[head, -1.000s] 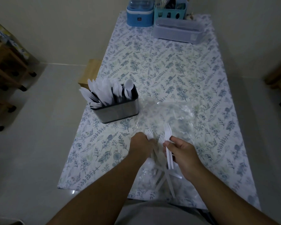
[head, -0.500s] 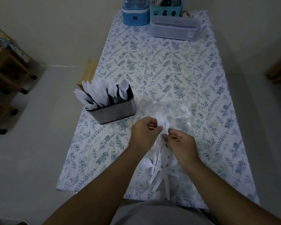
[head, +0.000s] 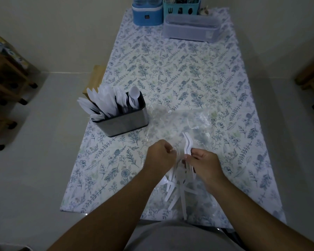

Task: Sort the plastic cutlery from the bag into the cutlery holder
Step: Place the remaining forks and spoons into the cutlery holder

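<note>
Head view, cutlery holder (head: 123, 122) (steel) holding white knives (head: 98, 104), forks (head: 120, 98), spoons (head: 134, 96)

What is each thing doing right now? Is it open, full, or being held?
Left hand: closed on a fork.
Right hand: holding a bunch of forks.
Holder: upright, nearly full of cutlery.
Bag: flat, crumpled, see-through.
Loose cutlery: piled under the hands.
Clear box: lid shut.

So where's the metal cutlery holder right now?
In the head view the cutlery holder stands on the table's left edge, just left of the clear bag and beyond the left hand.
</note>
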### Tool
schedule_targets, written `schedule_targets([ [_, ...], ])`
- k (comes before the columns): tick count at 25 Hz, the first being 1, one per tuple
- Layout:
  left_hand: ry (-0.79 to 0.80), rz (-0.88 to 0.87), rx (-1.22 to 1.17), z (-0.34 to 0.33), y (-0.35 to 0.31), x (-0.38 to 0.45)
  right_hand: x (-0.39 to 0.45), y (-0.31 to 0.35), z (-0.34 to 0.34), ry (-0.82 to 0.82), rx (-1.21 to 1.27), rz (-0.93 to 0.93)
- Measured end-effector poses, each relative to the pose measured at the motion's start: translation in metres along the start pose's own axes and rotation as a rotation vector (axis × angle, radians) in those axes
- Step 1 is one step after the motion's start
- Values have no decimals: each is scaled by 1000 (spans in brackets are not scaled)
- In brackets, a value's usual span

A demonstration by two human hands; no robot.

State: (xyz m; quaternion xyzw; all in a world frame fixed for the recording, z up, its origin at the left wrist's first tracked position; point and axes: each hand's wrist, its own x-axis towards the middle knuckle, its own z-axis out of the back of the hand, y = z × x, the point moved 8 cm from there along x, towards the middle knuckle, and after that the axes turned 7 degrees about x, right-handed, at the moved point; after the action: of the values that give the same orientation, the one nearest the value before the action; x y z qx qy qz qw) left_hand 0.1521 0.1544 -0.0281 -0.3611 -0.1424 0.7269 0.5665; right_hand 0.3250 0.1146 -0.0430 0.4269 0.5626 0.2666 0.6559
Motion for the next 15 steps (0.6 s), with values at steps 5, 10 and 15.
schedule_targets([
  [5,68,-114,385,-33,-16,10,-5,-10,21,-44,-44,-13],
  [10,80,-157,456,-39,-27,21,-6,-16,32,-29,2,-14],
  [15,-22,-68,198,-22,-3,33,-6,-15,30,-16,17,-14],
])
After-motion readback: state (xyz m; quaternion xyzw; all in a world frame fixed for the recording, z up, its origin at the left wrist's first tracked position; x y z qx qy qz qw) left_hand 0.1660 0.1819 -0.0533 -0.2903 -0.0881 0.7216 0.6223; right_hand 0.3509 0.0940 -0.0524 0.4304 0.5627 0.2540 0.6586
